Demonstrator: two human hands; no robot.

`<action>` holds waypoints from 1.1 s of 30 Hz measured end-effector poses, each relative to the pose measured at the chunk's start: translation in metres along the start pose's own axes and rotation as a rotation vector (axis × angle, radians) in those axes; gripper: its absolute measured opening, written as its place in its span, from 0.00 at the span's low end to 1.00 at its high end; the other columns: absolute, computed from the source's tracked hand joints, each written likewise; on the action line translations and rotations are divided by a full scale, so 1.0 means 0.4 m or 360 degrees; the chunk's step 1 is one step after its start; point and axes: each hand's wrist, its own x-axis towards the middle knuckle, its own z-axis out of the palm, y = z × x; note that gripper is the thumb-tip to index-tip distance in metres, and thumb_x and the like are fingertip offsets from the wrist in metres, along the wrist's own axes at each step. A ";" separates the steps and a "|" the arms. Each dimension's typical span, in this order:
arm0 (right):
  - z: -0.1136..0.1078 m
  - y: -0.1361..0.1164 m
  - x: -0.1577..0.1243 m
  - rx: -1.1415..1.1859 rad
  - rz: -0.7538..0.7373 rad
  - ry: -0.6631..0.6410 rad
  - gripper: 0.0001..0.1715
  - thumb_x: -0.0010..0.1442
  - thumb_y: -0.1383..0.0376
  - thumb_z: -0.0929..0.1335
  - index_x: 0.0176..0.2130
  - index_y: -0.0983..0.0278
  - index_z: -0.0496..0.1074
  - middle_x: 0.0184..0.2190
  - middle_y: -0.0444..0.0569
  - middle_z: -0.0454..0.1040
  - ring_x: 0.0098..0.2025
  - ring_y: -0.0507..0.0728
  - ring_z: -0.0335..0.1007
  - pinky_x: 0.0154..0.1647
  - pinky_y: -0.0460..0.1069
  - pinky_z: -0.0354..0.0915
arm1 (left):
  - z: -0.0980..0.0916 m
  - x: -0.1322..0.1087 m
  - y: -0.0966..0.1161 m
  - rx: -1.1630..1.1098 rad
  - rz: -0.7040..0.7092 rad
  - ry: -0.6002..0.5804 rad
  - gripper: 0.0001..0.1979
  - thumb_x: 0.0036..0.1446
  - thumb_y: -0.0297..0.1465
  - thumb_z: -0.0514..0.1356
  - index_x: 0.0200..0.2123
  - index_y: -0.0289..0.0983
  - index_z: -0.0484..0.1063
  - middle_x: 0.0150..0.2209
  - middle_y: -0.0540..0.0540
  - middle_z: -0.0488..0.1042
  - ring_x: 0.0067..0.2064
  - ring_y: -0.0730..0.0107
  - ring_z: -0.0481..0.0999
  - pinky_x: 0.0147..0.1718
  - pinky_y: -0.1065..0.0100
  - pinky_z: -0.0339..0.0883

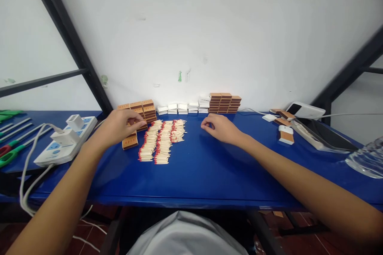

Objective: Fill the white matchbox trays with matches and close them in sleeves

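Note:
My left hand (118, 126) reaches over the left stack of brown matchbox sleeves (143, 109), its fingers curled onto a box at the stack's front. One brown matchbox (129, 142) lies just below that hand. Rows of red-tipped matches (161, 139) lie in the middle of the blue table (203, 175). My right hand (220, 127) rests on the table to the right of the matches, fingers loosely curled, with nothing visible in it. A second brown stack (225, 102) and a row of white inner trays (182, 107) stand at the wall.
A white power strip (64, 141) with plugs and cables lies at the left, with green-handled tools (10, 149) beyond it. At the right are loose matchboxes (286, 135), a white power bank (305, 110), a phone (324, 133) and crumpled clear plastic (366, 159).

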 end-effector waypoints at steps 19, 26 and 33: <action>-0.076 0.123 0.247 -0.0622 0.0387 0.0224 0.19 0.72 0.60 0.66 0.57 0.65 0.76 0.48 0.59 0.83 0.46 0.65 0.77 0.42 0.54 0.64 | 0.197 0.060 0.088 0.0074 0.0490 0.0030 0.09 0.70 0.34 0.60 0.40 0.39 0.81 0.40 0.45 0.82 0.39 0.63 0.80 0.34 0.66 0.65; -0.099 0.113 0.270 -0.0598 0.0330 0.0029 0.18 0.74 0.63 0.63 0.47 0.64 0.81 0.50 0.58 0.83 0.47 0.63 0.76 0.40 0.52 0.63 | 0.196 0.057 0.089 0.0078 0.0485 0.0019 0.10 0.70 0.34 0.60 0.40 0.39 0.81 0.39 0.45 0.82 0.40 0.62 0.81 0.34 0.65 0.67; -0.103 0.109 0.264 -0.0527 0.0312 -0.0012 0.14 0.71 0.63 0.67 0.48 0.65 0.82 0.45 0.57 0.82 0.40 0.60 0.73 0.37 0.52 0.61 | 0.193 0.057 0.090 0.0044 0.0469 -0.0061 0.11 0.71 0.34 0.58 0.40 0.38 0.81 0.41 0.43 0.82 0.42 0.60 0.81 0.38 0.63 0.69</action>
